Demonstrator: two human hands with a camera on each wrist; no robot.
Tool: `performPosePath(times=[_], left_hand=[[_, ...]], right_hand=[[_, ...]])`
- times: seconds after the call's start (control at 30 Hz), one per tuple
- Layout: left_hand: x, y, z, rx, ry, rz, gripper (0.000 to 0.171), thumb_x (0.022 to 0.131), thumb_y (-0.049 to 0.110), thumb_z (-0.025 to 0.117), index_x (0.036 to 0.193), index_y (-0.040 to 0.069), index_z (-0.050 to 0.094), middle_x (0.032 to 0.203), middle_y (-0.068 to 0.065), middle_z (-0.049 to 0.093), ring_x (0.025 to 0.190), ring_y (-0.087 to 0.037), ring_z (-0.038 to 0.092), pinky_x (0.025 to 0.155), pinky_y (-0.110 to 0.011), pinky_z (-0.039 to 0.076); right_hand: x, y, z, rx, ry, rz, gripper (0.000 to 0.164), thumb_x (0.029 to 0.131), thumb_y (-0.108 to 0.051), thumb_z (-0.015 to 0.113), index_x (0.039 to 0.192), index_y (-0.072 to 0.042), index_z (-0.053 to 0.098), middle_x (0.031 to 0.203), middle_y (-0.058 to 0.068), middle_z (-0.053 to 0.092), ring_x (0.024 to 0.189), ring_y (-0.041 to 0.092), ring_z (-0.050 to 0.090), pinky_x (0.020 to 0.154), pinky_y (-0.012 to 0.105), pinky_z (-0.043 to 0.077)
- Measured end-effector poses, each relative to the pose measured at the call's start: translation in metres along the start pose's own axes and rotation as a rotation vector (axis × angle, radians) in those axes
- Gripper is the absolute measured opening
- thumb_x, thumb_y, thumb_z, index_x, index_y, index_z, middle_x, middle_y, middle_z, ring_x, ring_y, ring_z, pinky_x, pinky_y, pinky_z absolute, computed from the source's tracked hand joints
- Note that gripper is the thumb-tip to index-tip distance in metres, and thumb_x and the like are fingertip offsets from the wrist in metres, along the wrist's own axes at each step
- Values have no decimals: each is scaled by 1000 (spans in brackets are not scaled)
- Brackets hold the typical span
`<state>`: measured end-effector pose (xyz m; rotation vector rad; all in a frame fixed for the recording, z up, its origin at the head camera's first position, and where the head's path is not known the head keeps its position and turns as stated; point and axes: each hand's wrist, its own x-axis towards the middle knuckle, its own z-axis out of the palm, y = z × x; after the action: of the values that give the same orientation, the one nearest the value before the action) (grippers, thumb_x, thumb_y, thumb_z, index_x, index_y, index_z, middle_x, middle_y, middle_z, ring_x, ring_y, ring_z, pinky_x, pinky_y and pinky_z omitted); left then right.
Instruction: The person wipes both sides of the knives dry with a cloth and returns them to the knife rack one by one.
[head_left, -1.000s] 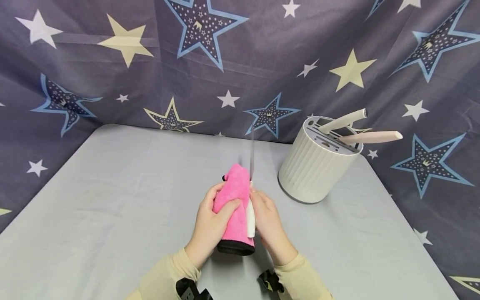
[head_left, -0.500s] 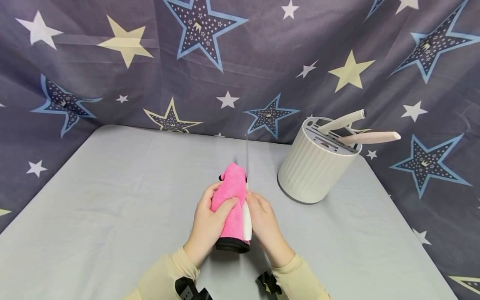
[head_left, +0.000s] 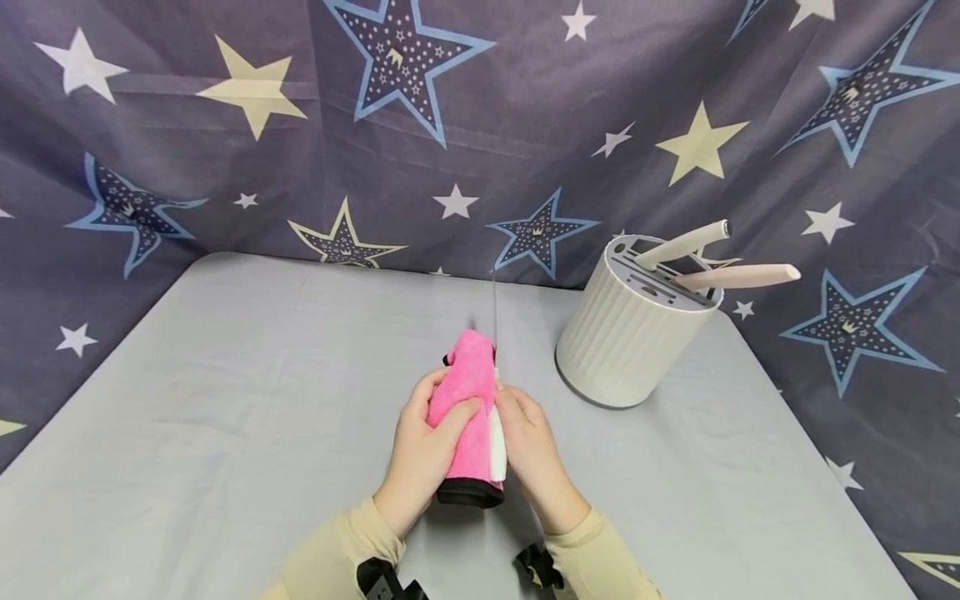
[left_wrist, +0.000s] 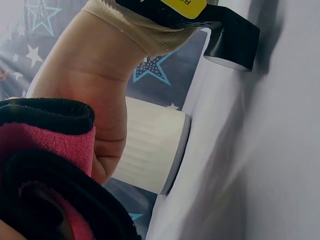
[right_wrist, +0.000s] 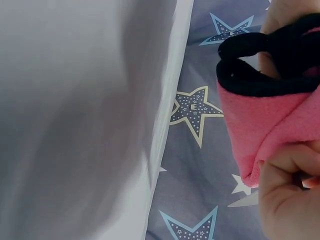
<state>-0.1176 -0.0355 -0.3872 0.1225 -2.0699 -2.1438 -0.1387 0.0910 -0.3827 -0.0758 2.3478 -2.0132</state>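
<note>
A folded pink cloth (head_left: pixel 471 437) with a black border is gripped by my left hand (head_left: pixel 420 446), its thumb lying across the front. Against the cloth's right side stands a knife (head_left: pixel 498 446) with a white handle, its thin blade pointing away toward the backdrop, almost edge-on. My right hand (head_left: pixel 534 450) holds the knife by the handle, and those fingers are partly hidden behind it. In the left wrist view the rolled black border of the cloth (left_wrist: pixel 55 112) hides much of the grip. In the right wrist view the cloth (right_wrist: pixel 250 125) hangs in folds beside curled fingers.
A ribbed cream knife block (head_left: pixel 626 333) stands at the right, with a white handle (head_left: pixel 686 242) and a pinkish handle (head_left: pixel 742 276) sticking out of its slots. A grey-white cloth covers the table (head_left: pixel 225 400). Behind it hangs a dark star-patterned backdrop (head_left: pixel 465 167).
Both hands, with the cloth and knife, have shifted slightly to the left overall. The blade has turned and looks thinner now. Both grips stay as they were.
</note>
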Motion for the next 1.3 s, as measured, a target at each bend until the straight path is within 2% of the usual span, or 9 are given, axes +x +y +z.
performPosePath(times=[0.43, 0.57, 0.77, 0.93, 1.07, 1.2, 1.3], left_hand=[[0, 4, 2, 1, -14, 1, 44, 90, 18, 70, 132, 13, 58, 125, -9, 64, 102, -19, 58, 86, -33, 49], [-1, 6, 2, -1, -18, -2, 44, 90, 18, 70, 131, 13, 59, 124, -9, 64, 101, -19, 59, 85, -33, 49], [-5, 11, 2, -7, -32, -3, 42, 88, 15, 70, 129, 16, 61, 120, -7, 66, 96, -19, 61, 82, -33, 52], [-13, 16, 6, -8, -74, 2, 41, 86, 12, 71, 126, 16, 61, 114, -7, 67, 89, -18, 64, 77, -33, 54], [-18, 19, 8, -1, -98, 7, 42, 86, 12, 71, 126, 16, 62, 115, -8, 67, 89, -17, 64, 77, -32, 54], [-20, 20, 8, -4, -117, 31, 41, 85, 12, 73, 125, 14, 62, 114, -10, 67, 87, -16, 65, 74, -31, 55], [-21, 20, 9, -8, -130, 58, 40, 85, 12, 73, 124, 12, 62, 112, -12, 67, 86, -16, 65, 72, -30, 55]], right_hand=[[2, -3, -2, 4, 48, 20, 42, 103, -30, 47, 98, 6, 68, 70, -2, 60, 68, 10, 58, 60, 27, 50], [2, -4, -2, 2, 58, 16, 42, 103, -31, 48, 101, 5, 69, 71, -2, 61, 71, 10, 58, 62, 27, 50], [6, -6, -2, 18, 74, 3, 37, 102, -24, 47, 92, 5, 68, 72, -2, 60, 74, 10, 57, 63, 26, 50], [10, -7, -6, 41, 112, -9, 30, 99, -16, 47, 80, -2, 65, 74, -3, 58, 78, 10, 55, 69, 26, 49], [13, -6, -7, 92, 115, -8, 31, 99, -14, 47, 73, -9, 61, 70, -4, 55, 74, 10, 53, 66, 25, 47], [15, -4, -9, 143, 116, -9, 31, 100, -15, 47, 74, -10, 64, 70, -5, 57, 73, 9, 54, 66, 24, 47], [15, -4, -11, 172, 124, -12, 30, 100, -16, 48, 81, -7, 69, 73, -5, 60, 74, 8, 55, 67, 24, 47]])
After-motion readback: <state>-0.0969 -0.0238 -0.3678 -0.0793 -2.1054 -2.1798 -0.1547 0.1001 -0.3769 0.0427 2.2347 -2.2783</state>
